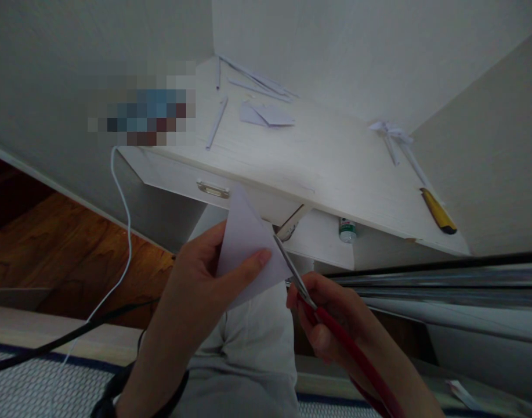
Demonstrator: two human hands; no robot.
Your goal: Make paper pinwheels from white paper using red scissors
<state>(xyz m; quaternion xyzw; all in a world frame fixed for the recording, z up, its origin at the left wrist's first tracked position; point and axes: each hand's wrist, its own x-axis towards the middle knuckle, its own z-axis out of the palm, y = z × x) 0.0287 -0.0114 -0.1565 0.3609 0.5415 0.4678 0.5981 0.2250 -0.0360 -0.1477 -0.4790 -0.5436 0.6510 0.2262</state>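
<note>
My left hand [200, 273] pinches a folded white paper triangle [247, 241], thumb across its front, holding it up in front of the desk. My right hand [335, 316] is closed round red-handled scissors [318, 313]. Their metal blades [289, 264] point up-left and meet the paper's right edge. Both hands hover above my lap, below the desk's front edge.
A white desk [335, 168] with a drawer handle [212, 188] carries rolled paper strips [216, 122], folded paper pieces [268, 114], a paper bundle [394, 136] and a yellow utility knife [438, 212]. A small bottle [347, 230] stands under it. A white cable [124, 215] hangs at left.
</note>
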